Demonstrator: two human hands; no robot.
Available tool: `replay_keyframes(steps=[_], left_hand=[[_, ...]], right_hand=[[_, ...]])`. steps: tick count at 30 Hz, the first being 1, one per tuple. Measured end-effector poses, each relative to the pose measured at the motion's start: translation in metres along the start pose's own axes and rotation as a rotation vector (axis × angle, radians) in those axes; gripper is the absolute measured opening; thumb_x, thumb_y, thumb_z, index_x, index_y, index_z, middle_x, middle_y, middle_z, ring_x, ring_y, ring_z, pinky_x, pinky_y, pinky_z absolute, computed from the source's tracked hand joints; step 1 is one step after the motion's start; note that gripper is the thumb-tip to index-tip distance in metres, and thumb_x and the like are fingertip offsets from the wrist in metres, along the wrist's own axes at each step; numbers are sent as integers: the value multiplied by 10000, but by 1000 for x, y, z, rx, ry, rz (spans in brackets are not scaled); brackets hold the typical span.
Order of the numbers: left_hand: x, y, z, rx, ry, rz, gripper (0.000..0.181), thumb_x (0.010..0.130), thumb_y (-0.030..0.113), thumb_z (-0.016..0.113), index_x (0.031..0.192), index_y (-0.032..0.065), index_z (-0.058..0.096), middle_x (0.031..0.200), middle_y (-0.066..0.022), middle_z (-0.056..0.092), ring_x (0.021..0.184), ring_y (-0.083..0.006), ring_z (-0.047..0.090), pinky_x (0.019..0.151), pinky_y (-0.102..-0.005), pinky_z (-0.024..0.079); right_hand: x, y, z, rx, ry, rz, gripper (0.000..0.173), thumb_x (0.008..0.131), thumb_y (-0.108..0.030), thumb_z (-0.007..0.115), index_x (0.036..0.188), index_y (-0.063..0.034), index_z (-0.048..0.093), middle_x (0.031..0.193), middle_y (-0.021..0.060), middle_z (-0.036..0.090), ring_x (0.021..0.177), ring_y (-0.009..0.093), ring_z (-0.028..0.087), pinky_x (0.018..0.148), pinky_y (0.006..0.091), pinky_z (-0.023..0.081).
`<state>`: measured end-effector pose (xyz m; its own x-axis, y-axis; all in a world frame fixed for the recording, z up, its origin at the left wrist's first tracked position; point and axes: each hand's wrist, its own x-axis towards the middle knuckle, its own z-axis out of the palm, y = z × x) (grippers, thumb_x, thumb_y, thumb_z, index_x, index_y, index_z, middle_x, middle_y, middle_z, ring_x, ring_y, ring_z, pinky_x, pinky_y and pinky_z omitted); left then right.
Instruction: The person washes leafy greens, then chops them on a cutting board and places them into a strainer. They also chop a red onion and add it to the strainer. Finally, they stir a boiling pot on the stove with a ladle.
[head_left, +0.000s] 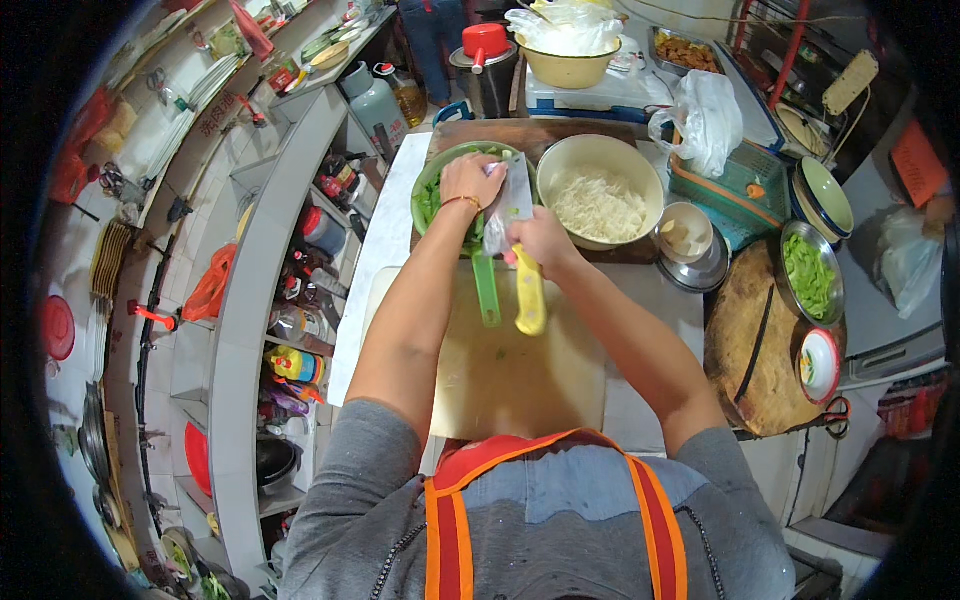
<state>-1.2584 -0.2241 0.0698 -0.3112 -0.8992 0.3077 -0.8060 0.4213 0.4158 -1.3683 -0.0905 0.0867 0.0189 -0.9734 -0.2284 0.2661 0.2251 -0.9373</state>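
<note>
My left hand is over a green basin of chopped green vegetables, its fingers near the upper part of a cleaver blade. My right hand grips the cleaver where the blade meets its yellow handle. Whether my left fingers hold anything is hidden. A green plastic handle points towards me beside the cleaver; the tool it belongs to is partly covered. Right of the basin stands a cream bowl with white shredded food. Before me lies a cutting board.
To the right are a small bowl on a metal lid, a green basket, a round wooden block and a metal bowl of greens. Shelving runs along the left. A person's legs show behind.
</note>
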Motion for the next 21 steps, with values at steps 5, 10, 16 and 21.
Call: replay_keyframes(steps=[5,10,16,21], left_hand=[[0,-17,26,247,-155,-97,494,883,505,368,1259,222,517,1370,-70,406,1325,-329,245,1078,-542,110],[8,-7,3,214,-85,-58,539,899,553,221,1319,300,442,1452,-61,284,1351,-336,193,1083,-548,42],[13,9,-67,-116,448,159,315,901,343,483,1067,135,652,1014,-50,661,968,-222,606,893,-350,412],[-110,-42,-95,-421,698,221,227,878,218,585,1011,56,671,885,-64,672,769,-95,594,725,-229,463]], right_hand=[[-36,-20,-37,-53,-20,81,206,727,16,458,909,35,553,755,89,582,488,161,524,425,287,470],[-69,-50,-44,-153,-48,77,277,760,-20,473,1029,-7,538,762,84,595,480,116,523,416,246,457],[-87,-29,-52,-162,-62,-34,287,811,-82,551,1091,-24,531,781,35,596,532,91,536,443,239,470],[-159,20,-104,-310,-88,52,248,825,-75,573,1064,-12,555,789,29,593,551,98,558,470,237,477]])
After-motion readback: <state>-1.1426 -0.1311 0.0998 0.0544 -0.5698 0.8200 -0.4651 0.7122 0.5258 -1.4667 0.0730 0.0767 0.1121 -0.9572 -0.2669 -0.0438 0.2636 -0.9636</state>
